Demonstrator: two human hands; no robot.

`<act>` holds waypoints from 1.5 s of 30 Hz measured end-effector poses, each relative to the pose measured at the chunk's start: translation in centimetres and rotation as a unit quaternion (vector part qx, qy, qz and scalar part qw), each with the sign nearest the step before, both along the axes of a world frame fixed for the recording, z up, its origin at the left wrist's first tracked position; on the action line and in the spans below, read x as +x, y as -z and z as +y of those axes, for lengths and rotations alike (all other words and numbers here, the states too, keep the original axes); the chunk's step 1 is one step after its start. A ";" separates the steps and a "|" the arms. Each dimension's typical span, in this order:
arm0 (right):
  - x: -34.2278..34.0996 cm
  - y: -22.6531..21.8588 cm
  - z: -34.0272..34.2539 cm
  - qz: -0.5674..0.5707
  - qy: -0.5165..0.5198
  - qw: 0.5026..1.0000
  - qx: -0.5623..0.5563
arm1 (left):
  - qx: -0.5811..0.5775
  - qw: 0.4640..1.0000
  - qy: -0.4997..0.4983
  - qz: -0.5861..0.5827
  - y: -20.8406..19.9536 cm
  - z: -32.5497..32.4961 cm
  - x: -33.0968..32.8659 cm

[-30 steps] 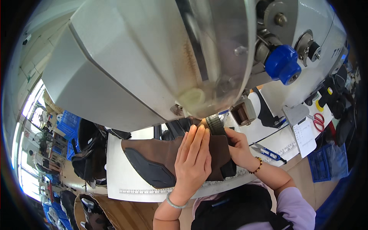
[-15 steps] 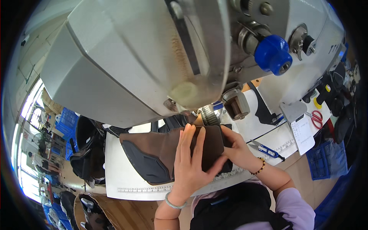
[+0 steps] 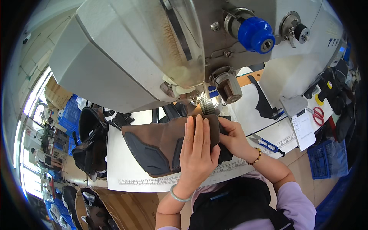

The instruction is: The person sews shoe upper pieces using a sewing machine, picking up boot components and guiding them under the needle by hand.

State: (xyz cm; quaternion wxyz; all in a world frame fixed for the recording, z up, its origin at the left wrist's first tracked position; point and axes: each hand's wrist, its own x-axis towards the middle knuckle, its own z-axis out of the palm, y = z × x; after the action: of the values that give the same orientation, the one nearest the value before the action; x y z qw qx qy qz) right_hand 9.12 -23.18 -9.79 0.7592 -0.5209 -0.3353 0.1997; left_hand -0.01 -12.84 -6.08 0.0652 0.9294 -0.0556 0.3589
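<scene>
A brown leather boot upper (image 3: 152, 135) with black moulded panels lies beneath the sewing machine's (image 3: 130, 57) head, near the needle area. My left hand (image 3: 197, 147), with a pale bangle at the wrist, rests on top of the upper, fingers stretched out side by side. At the upper's right edge is my right hand (image 3: 237, 141), wearing a beaded bracelet; its thumb and fingers pinch the edge, and some fingertips are hidden behind it. The stitching point itself is hidden behind the machine head and the leather.
Right of my hands lie blue thread snips (image 3: 268, 146), red-handled scissors (image 3: 317, 116), a paper sheet (image 3: 303, 130) and a black cut piece (image 3: 261, 101). Black uppers (image 3: 90, 142) hang at the table's left. A cardboard box (image 3: 126, 209) stands lower left, a blue crate (image 3: 321, 161) lower right.
My left hand's fingers have drawn closer together, and its thumb has moved in toward them. The right hand keeps its hold on the edge. The whole view has shifted slightly.
</scene>
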 end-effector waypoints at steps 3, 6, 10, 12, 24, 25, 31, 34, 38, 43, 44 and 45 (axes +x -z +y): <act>0.0 0.1 -0.1 0.012 -0.004 1.000 -0.007 | 0.051 0.998 -0.015 0.037 -0.3 -0.2 -0.2; 0.0 0.1 0.0 0.025 -0.014 1.000 0.005 | 0.085 0.994 -0.029 0.055 -0.7 -0.2 -0.3; -0.1 0.0 0.0 0.006 -0.013 1.000 0.012 | 0.101 0.993 -0.026 0.057 -1.1 0.1 -0.2; -0.1 -0.1 0.0 0.013 -0.013 1.000 0.002 | 0.093 0.995 -0.016 0.038 -1.3 0.3 -0.2; -0.1 -0.1 0.2 0.007 -0.012 1.000 -0.001 | 0.127 0.992 -0.014 0.026 -1.3 0.5 0.1; -0.2 -0.1 0.2 0.018 -0.008 1.000 0.007 | 0.124 0.992 -0.012 0.022 -1.3 0.5 0.1; -0.1 -0.3 0.4 0.029 -0.006 1.000 0.008 | 0.089 0.995 -0.032 0.028 -1.4 0.6 0.4; -0.2 -0.2 0.6 0.024 0.010 1.000 0.017 | 0.085 0.996 -0.026 0.011 -1.4 0.6 0.7; -0.6 -0.7 0.9 0.020 0.084 0.996 0.027 | 0.007 0.999 -0.015 -0.035 -1.2 0.7 1.0; -0.2 -2.7 -0.2 -0.229 0.277 0.931 -0.059 | -0.082 0.993 0.006 -0.084 -1.1 1.1 1.1; 0.2 -3.2 -0.4 -0.324 0.306 0.881 -0.158 | -0.082 0.993 0.007 -0.089 -1.1 1.1 1.2; 0.5 -3.5 -0.3 -0.372 0.313 0.856 -0.179 | -0.076 0.993 0.013 -0.092 -1.1 1.2 1.2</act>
State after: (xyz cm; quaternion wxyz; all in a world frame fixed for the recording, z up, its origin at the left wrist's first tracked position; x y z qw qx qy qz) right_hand 9.63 -23.49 -6.26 0.4942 -0.7605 -0.3705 -0.2004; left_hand 1.18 -11.69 -4.99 0.1347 0.8841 -0.0458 0.4451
